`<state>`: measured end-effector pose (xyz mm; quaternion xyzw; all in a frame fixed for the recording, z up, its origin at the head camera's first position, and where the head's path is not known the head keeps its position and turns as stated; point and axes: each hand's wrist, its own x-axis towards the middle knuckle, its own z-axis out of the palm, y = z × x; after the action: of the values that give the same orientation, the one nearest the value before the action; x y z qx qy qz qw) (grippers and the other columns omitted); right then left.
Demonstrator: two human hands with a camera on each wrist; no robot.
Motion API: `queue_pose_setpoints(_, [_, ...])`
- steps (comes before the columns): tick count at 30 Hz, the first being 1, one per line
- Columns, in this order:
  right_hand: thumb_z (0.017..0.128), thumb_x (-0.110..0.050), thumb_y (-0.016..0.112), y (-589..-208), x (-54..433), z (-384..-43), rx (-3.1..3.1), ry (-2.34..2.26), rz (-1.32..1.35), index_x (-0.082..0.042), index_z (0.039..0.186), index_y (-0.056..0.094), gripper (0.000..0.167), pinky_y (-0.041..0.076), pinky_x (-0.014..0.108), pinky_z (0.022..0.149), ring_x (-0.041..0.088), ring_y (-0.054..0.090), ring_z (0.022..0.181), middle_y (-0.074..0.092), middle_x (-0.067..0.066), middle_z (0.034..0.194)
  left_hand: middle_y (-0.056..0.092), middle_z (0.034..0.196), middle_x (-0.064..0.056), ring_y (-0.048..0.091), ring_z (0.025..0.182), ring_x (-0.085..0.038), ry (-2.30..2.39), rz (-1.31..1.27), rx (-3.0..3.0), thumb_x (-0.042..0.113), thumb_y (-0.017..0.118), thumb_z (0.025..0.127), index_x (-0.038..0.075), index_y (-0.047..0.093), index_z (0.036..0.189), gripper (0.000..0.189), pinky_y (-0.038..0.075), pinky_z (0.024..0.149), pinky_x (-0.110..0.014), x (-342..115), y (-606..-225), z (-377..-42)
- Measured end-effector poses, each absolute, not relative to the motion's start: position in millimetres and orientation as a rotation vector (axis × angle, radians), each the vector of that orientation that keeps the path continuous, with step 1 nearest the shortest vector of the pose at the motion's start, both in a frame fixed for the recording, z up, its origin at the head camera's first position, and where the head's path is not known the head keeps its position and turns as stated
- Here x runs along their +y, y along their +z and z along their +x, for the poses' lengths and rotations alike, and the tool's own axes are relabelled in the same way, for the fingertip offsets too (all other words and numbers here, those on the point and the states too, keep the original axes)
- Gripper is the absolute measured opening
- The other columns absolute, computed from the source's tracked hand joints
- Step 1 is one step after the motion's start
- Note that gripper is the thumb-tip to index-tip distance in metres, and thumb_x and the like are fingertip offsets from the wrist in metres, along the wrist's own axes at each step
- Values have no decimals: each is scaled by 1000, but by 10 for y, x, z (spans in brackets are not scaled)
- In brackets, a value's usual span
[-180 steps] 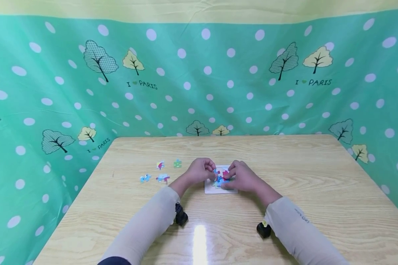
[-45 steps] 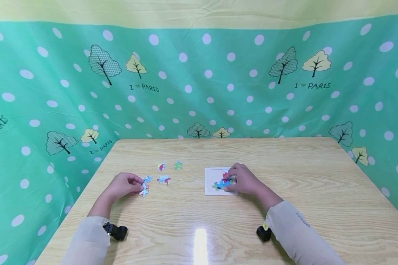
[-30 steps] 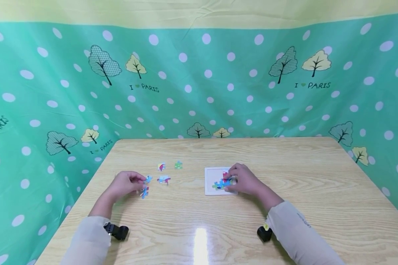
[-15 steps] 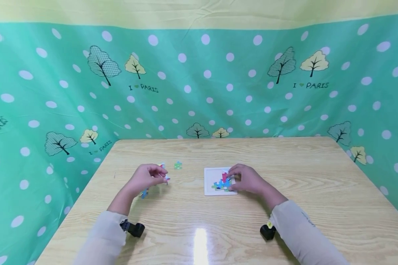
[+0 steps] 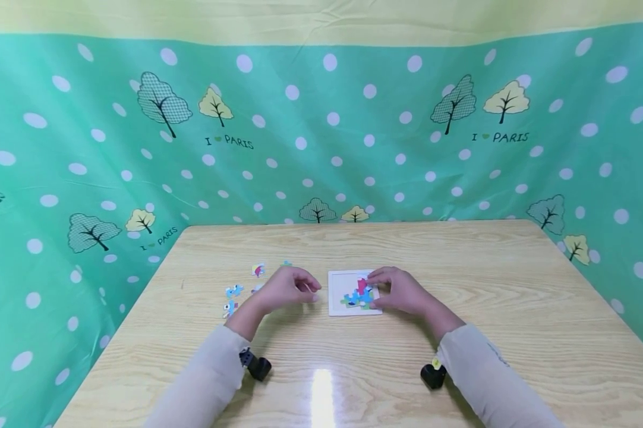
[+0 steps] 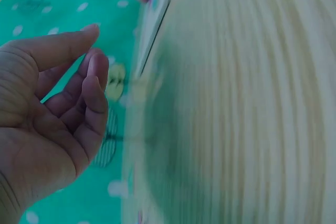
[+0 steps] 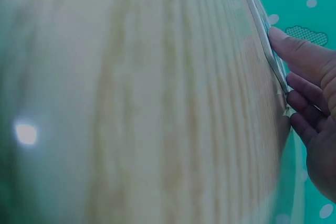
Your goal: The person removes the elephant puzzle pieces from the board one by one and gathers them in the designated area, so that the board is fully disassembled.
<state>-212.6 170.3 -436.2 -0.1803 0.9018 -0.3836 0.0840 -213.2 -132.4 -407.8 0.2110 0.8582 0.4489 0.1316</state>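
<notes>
Pale sleeves (image 5: 206, 374) are spanning the wooden table (image 5: 476, 267); the left hand (image 5: 285, 289), thumb and fingertips apart, is hovering between loose puzzle pieces (image 5: 230, 308) and a white tray (image 5: 339, 286); the right hand (image 5: 407, 292), thumb and fingers apart, is touching the tray's right side, where a coloured puzzle section (image 5: 362, 286) is lying; a green dotted cloth (image 5: 348, 134) is hanging behind

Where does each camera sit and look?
Head: on the head, facing forward and down at table, puzzle pieces, curtain; sleeves, left grip, right grip show.
Left wrist: worn there, facing table and curtain; left grip shows, right grip peeks in.
Right wrist: worn there, facing table and tray; right grip shows.
Both wrist views share the tray's edge.
</notes>
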Motion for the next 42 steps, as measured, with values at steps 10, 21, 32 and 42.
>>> queue_pose_setpoints(10, [77,-22,85,-4369,1706,-2156,2658,-1153,-528,-11,120,70,47,31,53,110,34,43,130,56,6,131,67,83,4,60,76,-9,1006,772,2535,10,81,79,9,73,96,19,52,69,-24,-868,-4151,-2202])
queue_pose_setpoints(21, [77,-18,84,-4376,1707,-2168,2636,-1178,-530,-11,115,72,40,30,53,110,32,43,129,56,3,128,66,87,4,58,72,-6,815,812,2646,13,82,77,8,73,101,25,50,67,-21,-595,-4168,-2209])
queue_pose_setpoints(32, [78,-19,84,-4394,1718,-2178,2626,-1173,-562,-10,115,72,40,30,55,110,33,43,128,56,4,128,66,86,5,57,71,-5,849,806,2649,13,83,77,7,73,102,28,49,65,-20,-616,-4227,-2240])
queue_pose_setpoints(42, [78,-18,84,-4396,1719,-2168,2635,-1166,-563,-10,116,72,41,30,54,110,33,43,128,55,4,128,62,75,7,53,69,-7,926,900,2618,13,81,79,7,75,107,29,47,64,-22,-714,-4261,-2237])
